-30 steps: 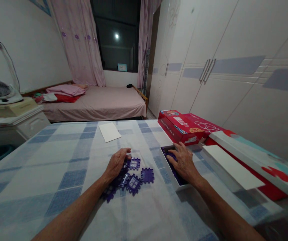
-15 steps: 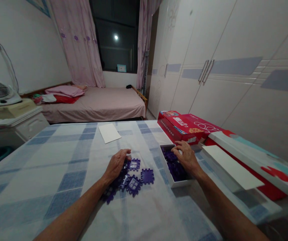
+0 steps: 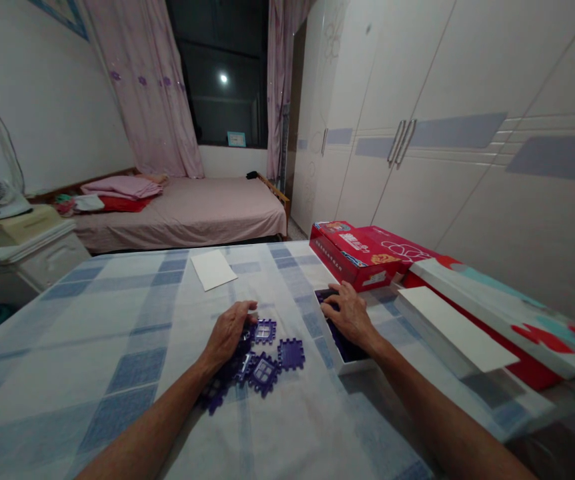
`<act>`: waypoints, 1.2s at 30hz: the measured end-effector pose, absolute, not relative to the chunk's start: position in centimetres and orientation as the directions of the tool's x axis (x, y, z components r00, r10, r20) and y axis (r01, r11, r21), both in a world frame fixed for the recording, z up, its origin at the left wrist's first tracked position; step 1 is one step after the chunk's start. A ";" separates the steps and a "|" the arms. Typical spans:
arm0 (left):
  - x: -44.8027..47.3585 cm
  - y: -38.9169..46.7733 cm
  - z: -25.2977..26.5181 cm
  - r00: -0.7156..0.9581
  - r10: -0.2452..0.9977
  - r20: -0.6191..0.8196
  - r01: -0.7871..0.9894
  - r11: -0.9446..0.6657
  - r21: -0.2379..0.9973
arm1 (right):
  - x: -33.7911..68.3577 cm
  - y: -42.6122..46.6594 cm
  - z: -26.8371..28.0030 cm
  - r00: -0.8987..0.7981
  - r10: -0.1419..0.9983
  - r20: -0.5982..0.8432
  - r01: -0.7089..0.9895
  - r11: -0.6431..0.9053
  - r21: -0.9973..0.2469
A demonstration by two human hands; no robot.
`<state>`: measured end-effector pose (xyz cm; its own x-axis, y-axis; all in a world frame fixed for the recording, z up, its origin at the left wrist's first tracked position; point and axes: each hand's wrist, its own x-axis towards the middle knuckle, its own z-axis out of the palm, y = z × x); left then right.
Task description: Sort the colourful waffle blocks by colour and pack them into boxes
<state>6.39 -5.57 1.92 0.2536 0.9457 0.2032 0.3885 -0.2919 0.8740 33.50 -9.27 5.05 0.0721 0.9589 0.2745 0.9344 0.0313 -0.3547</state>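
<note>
My left hand rests on the near-side group of purple interlocking plastic tiles, its fingers stretched out over them and hiding some. Just right of its fingertips lies a tile with a window pattern. A solid square tile and another window tile lie close by, flat on the cloth. My right hand reaches into a shallow white box holding more purple tiles. Its thumb and fingers are apart over the tiles, and I see nothing lifted in them. The hand covers much of the box's inside.
A blue-and-white checked tablecloth covers the table. A white card lies farther back. Behind the white box stands a red carton, with a white box lid and a long printed box to the right.
My right hand has shifted toward the far left end of the white box, its fingers lower among the tiles. My left hand stays at the pile. The view has turned slightly right.
</note>
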 end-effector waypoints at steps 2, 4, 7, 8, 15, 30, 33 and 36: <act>6.4 -5.6 2.0 0.253 0.946 0.204 0.396 -0.293 0.870 | 33.7 -9.2 5.0 0.094 0.950 0.297 0.936 0.017 -0.350; 6.4 -5.7 2.1 0.251 0.948 0.197 0.404 -0.287 0.868 | 34.2 -9.1 5.1 0.139 0.930 0.340 0.937 -0.012 -0.350; 6.4 -5.8 2.1 0.253 0.948 0.191 0.405 -0.283 0.869 | 35.3 -9.1 5.2 0.226 0.882 0.413 0.927 -0.065 -0.370; 6.4 -5.8 2.1 0.254 0.948 0.191 0.405 -0.284 0.869 | 35.6 -9.1 5.3 0.247 0.871 0.425 0.922 -0.077 -0.379; 6.4 -5.8 2.3 0.251 0.949 0.189 0.416 -0.282 0.864 | 36.4 -10.3 4.8 0.167 0.887 0.430 0.980 -0.102 -0.170; 6.4 -5.9 2.4 0.262 0.944 0.199 0.439 -0.300 0.847 | 36.0 -10.6 3.8 0.105 0.922 0.373 0.981 -0.034 -0.192; 6.4 -5.9 2.4 0.258 0.945 0.199 0.442 -0.299 0.846 | 35.6 -11.0 4.2 0.106 0.917 0.384 0.982 -0.035 -0.188; 6.4 -5.9 2.5 0.260 0.945 0.200 0.446 -0.301 0.843 | 35.3 -11.1 4.4 0.098 0.926 0.364 0.986 -0.042 -0.160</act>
<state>6.43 -5.93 2.49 0.2601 0.9447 0.1995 0.4461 -0.3009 0.8429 35.32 -11.12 4.38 0.0981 0.9264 0.3636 0.9863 -0.0418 -0.1595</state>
